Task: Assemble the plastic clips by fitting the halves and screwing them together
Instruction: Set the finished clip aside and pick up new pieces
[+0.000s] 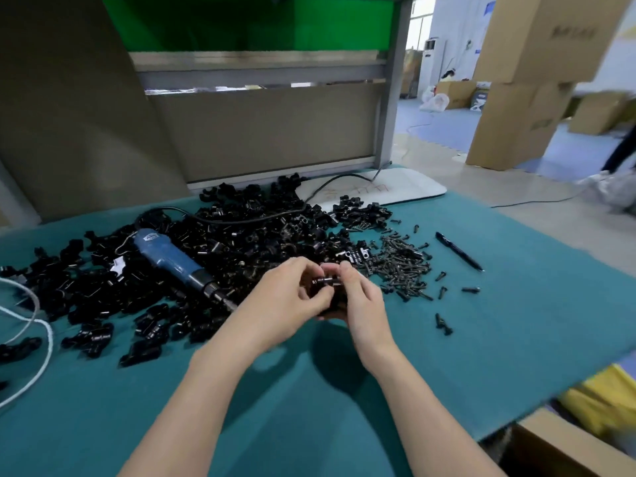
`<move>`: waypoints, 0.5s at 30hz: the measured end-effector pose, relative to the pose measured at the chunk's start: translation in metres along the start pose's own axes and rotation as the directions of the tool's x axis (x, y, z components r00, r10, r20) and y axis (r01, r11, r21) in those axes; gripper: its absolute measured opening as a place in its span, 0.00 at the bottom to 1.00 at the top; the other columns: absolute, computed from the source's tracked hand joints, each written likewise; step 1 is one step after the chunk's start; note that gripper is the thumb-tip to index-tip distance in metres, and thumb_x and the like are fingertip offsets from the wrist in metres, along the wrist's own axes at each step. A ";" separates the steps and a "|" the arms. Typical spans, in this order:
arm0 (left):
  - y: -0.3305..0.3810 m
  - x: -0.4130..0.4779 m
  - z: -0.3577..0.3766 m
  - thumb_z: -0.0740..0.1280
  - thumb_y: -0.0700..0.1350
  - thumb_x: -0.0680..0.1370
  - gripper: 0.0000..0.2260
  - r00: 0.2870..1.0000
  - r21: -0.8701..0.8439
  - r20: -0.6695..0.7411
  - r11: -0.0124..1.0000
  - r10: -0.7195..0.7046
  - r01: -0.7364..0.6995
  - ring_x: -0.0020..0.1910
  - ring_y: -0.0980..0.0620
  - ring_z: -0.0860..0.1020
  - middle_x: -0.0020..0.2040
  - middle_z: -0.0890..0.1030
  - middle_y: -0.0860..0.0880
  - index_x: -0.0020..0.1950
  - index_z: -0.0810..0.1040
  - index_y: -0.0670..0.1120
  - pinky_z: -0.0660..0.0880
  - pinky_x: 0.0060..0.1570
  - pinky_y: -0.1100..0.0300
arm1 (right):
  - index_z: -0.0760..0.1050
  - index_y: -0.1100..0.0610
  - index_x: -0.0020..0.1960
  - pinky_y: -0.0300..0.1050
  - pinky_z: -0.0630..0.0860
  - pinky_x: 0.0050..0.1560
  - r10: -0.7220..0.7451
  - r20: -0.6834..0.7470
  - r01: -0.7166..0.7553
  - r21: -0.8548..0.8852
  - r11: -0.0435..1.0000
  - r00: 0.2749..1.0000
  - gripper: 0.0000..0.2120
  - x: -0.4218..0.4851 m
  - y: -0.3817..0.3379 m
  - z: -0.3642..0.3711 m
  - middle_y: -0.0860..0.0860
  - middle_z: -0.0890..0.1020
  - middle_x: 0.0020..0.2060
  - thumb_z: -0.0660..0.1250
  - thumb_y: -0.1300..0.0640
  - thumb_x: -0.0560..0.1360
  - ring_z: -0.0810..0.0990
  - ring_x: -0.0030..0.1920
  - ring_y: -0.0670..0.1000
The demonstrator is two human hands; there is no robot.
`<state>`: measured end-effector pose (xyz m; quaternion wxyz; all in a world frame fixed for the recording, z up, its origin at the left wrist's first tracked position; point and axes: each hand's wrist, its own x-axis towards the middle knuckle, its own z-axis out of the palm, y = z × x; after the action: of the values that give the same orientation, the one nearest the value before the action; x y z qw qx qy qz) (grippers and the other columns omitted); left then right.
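Both hands mid-frame, left hand [292, 297] and right hand [361, 301] each in a curled grip on one black clip [325, 282], blue screwdriver [172, 261] at left on the bench [516, 321]

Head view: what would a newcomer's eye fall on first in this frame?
Both hands meet at centre: the left hand and right hand pinch a small black plastic clip above the teal table cover. Behind and left sprawls a heap of black plastic clip halves, with a blue electric screwdriver lying on it; a pile of small black screws sits right of the hands.
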<state>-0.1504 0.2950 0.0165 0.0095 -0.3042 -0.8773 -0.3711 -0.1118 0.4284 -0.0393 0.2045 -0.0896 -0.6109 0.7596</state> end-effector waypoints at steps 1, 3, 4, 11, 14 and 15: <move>0.006 -0.004 0.004 0.73 0.50 0.76 0.07 1.000 -0.003 0.006 1.000 0.018 -0.018 0.33 0.66 0.75 0.38 0.77 0.56 0.51 0.77 0.54 0.69 0.35 0.73 | 0.85 0.50 0.52 0.51 0.84 0.40 -0.009 -0.018 0.008 -0.016 1.000 1.000 0.16 -0.007 -0.002 -0.007 0.58 0.87 0.48 0.59 0.51 0.86 0.86 0.46 0.56; 0.020 -0.011 0.014 0.73 0.50 0.75 0.07 0.998 -0.003 0.029 0.998 0.056 -0.055 0.34 0.64 0.75 0.38 0.78 0.55 0.50 0.77 0.53 0.70 0.36 0.72 | 0.84 0.52 0.53 0.54 0.84 0.44 -0.037 -0.060 0.035 -0.047 0.998 0.998 0.14 -0.022 -0.008 -0.025 0.57 0.86 0.50 0.59 0.54 0.86 0.85 0.48 0.56; 0.028 -0.014 0.021 0.73 0.50 0.75 0.07 0.996 -0.013 0.041 0.997 0.073 -0.072 0.35 0.63 0.75 0.39 0.78 0.55 0.50 0.77 0.53 0.70 0.37 0.71 | 0.84 0.52 0.53 0.52 0.84 0.42 -0.061 -0.085 0.056 -0.058 0.997 0.995 0.14 -0.029 -0.012 -0.035 0.54 0.86 0.47 0.60 0.55 0.86 0.85 0.46 0.54; 0.120 -0.021 0.100 0.72 0.50 0.77 0.09 0.969 -0.245 0.107 0.950 0.224 -0.192 0.36 0.67 0.75 0.44 0.79 0.57 0.54 0.76 0.52 0.69 0.37 0.74 | 0.83 0.47 0.49 0.44 0.82 0.33 -0.306 -0.320 0.218 -0.281 0.934 0.897 0.11 -0.080 -0.067 -0.144 0.42 0.81 0.34 0.62 0.54 0.84 0.82 0.37 0.46; 0.167 -0.023 0.143 0.70 0.50 0.80 0.14 0.920 -0.304 0.222 0.919 0.324 -0.250 0.44 0.65 0.78 0.55 0.80 0.52 0.63 0.75 0.49 0.73 0.46 0.70 | 0.82 0.42 0.49 0.45 0.81 0.42 -0.410 -0.453 0.159 -0.495 0.854 0.792 0.09 -0.110 -0.086 -0.203 0.41 0.84 0.39 0.62 0.47 0.81 0.83 0.44 0.47; 0.180 -0.024 0.155 0.69 0.50 0.80 0.18 0.891 -0.296 0.286 0.917 0.353 -0.268 0.52 0.61 0.79 0.62 0.79 0.50 0.69 0.73 0.47 0.75 0.55 0.64 | 0.80 0.41 0.51 0.44 0.78 0.46 -0.423 -0.486 0.090 -0.568 0.818 0.765 0.08 -0.120 -0.089 -0.224 0.41 0.85 0.43 0.63 0.45 0.81 0.83 0.47 0.46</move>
<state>-0.0010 0.4812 0.0139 -0.1175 -0.4983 -0.7522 -0.4148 0.1005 0.5925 -0.0203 0.4591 -0.2851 -0.7015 0.4646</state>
